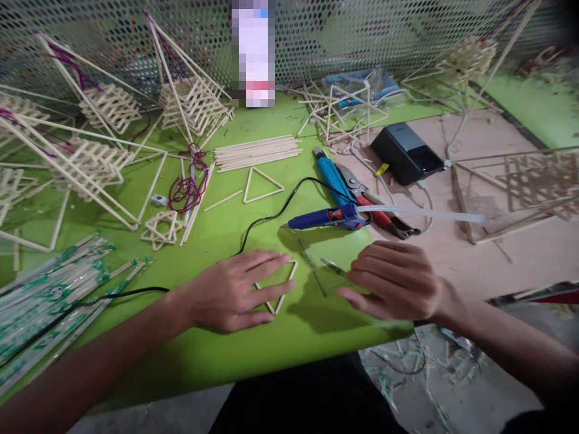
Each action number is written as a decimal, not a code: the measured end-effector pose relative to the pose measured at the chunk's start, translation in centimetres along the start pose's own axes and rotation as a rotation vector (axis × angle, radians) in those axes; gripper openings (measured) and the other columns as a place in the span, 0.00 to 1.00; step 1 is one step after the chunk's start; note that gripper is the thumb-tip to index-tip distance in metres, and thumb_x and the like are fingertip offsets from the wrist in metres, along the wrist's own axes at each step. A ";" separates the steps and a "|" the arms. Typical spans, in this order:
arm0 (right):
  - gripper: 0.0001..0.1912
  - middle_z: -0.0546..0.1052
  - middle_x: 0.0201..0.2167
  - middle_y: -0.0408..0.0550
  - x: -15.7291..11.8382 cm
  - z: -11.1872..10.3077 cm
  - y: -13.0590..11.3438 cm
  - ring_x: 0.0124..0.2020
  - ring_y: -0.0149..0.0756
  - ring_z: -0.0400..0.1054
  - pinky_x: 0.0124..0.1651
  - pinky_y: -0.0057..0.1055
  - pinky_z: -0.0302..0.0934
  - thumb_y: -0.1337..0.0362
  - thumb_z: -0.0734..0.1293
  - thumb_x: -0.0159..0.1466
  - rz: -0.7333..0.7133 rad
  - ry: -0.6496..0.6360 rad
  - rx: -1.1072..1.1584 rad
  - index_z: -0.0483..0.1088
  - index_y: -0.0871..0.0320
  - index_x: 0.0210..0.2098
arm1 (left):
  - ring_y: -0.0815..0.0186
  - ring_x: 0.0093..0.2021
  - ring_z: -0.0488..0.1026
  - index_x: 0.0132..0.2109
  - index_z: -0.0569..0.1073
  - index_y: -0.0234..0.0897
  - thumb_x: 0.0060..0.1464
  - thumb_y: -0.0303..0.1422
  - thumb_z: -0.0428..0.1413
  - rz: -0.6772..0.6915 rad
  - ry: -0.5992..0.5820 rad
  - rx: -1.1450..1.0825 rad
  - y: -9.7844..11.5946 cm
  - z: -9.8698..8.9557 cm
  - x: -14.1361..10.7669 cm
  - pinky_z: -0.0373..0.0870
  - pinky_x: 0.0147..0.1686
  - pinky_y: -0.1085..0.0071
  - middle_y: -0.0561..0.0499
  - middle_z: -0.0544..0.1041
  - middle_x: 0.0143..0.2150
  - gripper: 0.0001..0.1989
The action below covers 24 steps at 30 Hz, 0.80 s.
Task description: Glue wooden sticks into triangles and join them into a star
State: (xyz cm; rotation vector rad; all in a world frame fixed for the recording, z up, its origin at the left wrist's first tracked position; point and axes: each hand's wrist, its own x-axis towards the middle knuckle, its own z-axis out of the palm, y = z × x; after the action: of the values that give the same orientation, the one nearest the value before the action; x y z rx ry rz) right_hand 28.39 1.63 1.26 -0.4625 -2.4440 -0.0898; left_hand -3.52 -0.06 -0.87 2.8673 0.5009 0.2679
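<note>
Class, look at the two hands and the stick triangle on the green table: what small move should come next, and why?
Probably lift the left hand gently off the stick triangle. The fingers lie flat across it, pressing it onto the green table, and the glue gun lies set down beyond. The right hand hovers by a clear set square, holding nothing.

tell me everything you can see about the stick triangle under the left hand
The stick triangle is made of three thin pale wooden sticks joined at the corners, open in the middle. It lies flat on the green table near the front edge. The left hand rests palm down on its left part, fingers across it, hiding that side. The right hand is apart from it.
</note>
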 end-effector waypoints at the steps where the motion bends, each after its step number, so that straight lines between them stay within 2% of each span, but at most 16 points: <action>1: 0.12 0.71 0.20 0.40 0.7 0.3 -0.3 0.24 0.30 0.65 0.27 0.30 0.60 0.63 0.72 0.62 -0.036 -0.036 0.014 0.68 0.57 0.25 | 0.45 0.70 0.58 0.68 0.62 0.33 0.65 0.45 0.53 -0.009 0.014 0.020 0.1 0.0 0.0 0.62 0.66 0.50 0.31 0.60 0.70 0.31; 4: 0.19 0.65 0.17 0.39 2.4 1.1 -0.7 0.21 0.29 0.57 0.23 0.31 0.52 0.62 0.72 0.63 -0.132 -0.103 0.023 0.63 0.56 0.20 | 0.45 0.68 0.61 0.68 0.63 0.30 0.64 0.46 0.53 -0.040 0.062 0.088 0.4 -0.1 -0.2 0.65 0.64 0.51 0.28 0.62 0.68 0.32; 6: 0.21 0.62 0.16 0.38 3.0 1.8 -0.7 0.20 0.29 0.54 0.22 0.32 0.49 0.62 0.71 0.64 -0.169 -0.087 0.009 0.61 0.56 0.19 | 0.45 0.67 0.64 0.66 0.64 0.28 0.64 0.47 0.54 -0.051 0.094 0.130 0.5 -0.2 -0.3 0.68 0.62 0.52 0.27 0.64 0.66 0.32; 10: 0.21 0.60 0.17 0.38 3.0 3.1 -0.3 0.21 0.29 0.52 0.24 0.31 0.50 0.62 0.69 0.66 -0.162 -0.059 0.023 0.59 0.55 0.20 | 0.46 0.62 0.70 0.63 0.66 0.26 0.64 0.49 0.53 -0.081 0.140 0.228 0.4 -0.5 -0.4 0.74 0.56 0.54 0.27 0.68 0.63 0.33; 18: 0.21 0.60 0.17 0.39 1.3 3.4 0.3 0.22 0.30 0.53 0.24 0.32 0.49 0.64 0.70 0.64 -0.129 -0.073 0.107 0.58 0.55 0.19 | 0.51 0.51 0.79 0.62 0.67 0.27 0.65 0.52 0.49 -0.163 0.093 0.431 -1.0 -1.1 -1.3 0.80 0.45 0.57 0.28 0.70 0.62 0.33; 22: 0.20 0.61 0.17 0.39 1.3 3.2 0.5 0.22 0.30 0.54 0.25 0.32 0.51 0.65 0.69 0.65 -0.110 -0.080 0.120 0.60 0.56 0.19 | 0.48 0.52 0.78 0.64 0.66 0.28 0.64 0.56 0.47 -0.191 0.063 0.463 -2.1 -1.2 -2.1 0.80 0.45 0.53 0.27 0.68 0.63 0.37; 24: 0.20 0.62 0.18 0.40 1.4 3.2 0.6 0.23 0.31 0.55 0.25 0.32 0.52 0.64 0.70 0.64 -0.103 -0.095 0.130 0.60 0.56 0.19 | 0.48 0.54 0.77 0.67 0.63 0.29 0.66 0.52 0.47 -0.222 0.032 0.468 -2.7 -1.2 -2.4 0.80 0.46 0.53 0.29 0.68 0.64 0.35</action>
State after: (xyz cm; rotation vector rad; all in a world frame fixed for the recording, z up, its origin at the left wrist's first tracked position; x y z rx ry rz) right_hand 25.73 3.12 -0.46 -0.2900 -2.5470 0.0486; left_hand -6.82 1.80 -0.66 3.2112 0.9984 0.1762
